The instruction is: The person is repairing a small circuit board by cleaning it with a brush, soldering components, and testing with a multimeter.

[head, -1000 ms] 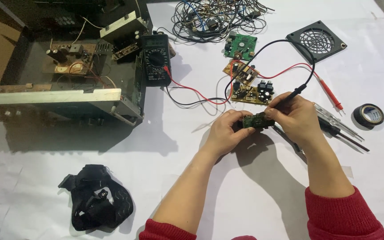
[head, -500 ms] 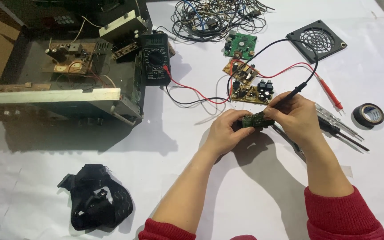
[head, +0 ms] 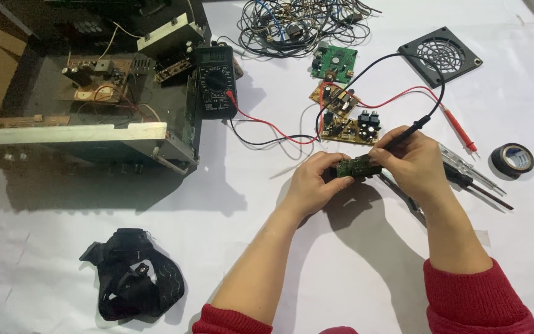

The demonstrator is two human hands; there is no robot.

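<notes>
My left hand (head: 311,183) grips a small green circuit board (head: 355,166) just above the white table. My right hand (head: 412,164) holds the black multimeter probe (head: 408,130), its tip down at the right end of that board, and its fingers also touch the board. The probe's black lead loops back across the table to the black multimeter (head: 215,81). The red probe (head: 458,128) lies loose on the table to the right.
An opened amplifier chassis (head: 88,99) fills the upper left. Brown circuit boards (head: 347,117), a green board (head: 334,63), a wire tangle (head: 292,25), a black fan grille (head: 440,55), black tape roll (head: 512,159), screwdrivers (head: 474,176) and a black strap bundle (head: 134,281) lie around.
</notes>
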